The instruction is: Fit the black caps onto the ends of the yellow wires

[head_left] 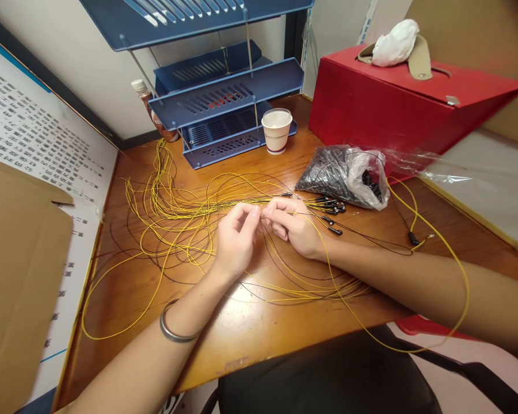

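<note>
Both hands meet over the middle of a wooden table (250, 333). My left hand (235, 238) pinches the end of a thin wire between thumb and fingertips. My right hand (291, 224) pinches the same spot from the other side; its fingers are curled around a small part I cannot make out. A tangle of yellow and black wires (172, 213) spreads across the table under and to the left of the hands. Several wire ends with black caps (332, 207) lie just right of my right hand. A metal bangle (175, 328) is on my left wrist.
A clear plastic bag of small black parts (345, 172) lies at the right. A red box (397, 103) stands behind it with a white crumpled bag on top. A paper cup (277, 131), a blue tiered tray rack (224, 98) and a bottle (153, 109) stand at the back. Cardboard (21, 276) leans at the left.
</note>
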A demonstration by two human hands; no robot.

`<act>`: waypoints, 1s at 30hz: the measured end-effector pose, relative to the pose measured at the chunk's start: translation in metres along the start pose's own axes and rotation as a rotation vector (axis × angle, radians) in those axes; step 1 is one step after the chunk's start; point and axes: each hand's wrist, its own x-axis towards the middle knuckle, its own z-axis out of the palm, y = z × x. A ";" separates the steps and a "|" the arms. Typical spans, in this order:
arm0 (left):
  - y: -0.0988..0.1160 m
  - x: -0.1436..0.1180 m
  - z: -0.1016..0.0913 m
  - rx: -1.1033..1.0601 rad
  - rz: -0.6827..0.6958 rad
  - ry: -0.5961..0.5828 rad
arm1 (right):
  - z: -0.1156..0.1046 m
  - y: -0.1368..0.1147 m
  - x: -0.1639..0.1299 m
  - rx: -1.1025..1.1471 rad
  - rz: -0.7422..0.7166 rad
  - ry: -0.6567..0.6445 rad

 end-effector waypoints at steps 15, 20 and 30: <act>0.000 0.000 -0.003 -0.152 -0.109 -0.053 | -0.004 0.004 0.001 0.031 0.043 -0.007; -0.007 0.000 -0.007 -0.232 -0.179 -0.058 | -0.005 0.006 0.002 0.038 0.046 -0.011; -0.006 0.002 -0.006 -0.275 -0.240 -0.004 | -0.005 0.005 0.001 0.039 0.066 -0.015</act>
